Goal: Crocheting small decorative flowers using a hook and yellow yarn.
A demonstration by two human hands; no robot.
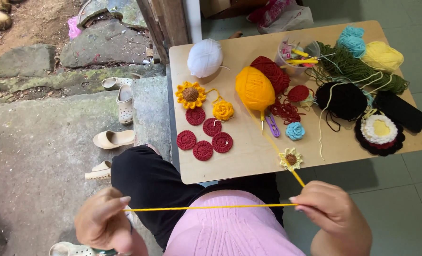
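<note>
My left hand [103, 222] and my right hand [332, 215] pinch a strand of yellow yarn [211, 207] stretched taut between them over my lap. From my right hand the strand runs up to an orange-yellow yarn ball [254, 88] on the wooden table [249, 156]. It passes a small crocheted sunflower [290, 159] near the table's front edge. Several red crocheted discs [204, 137] lie at the front left of the table.
The table also holds a white yarn ball [205, 58], a dark red ball [272, 72], green, teal and yellow yarn, a black ball [346, 99], a clear cup of tools [296, 57], purple scissors [271, 125] and a black case [399, 111]. Sandals [114, 139] lie on the concrete at left.
</note>
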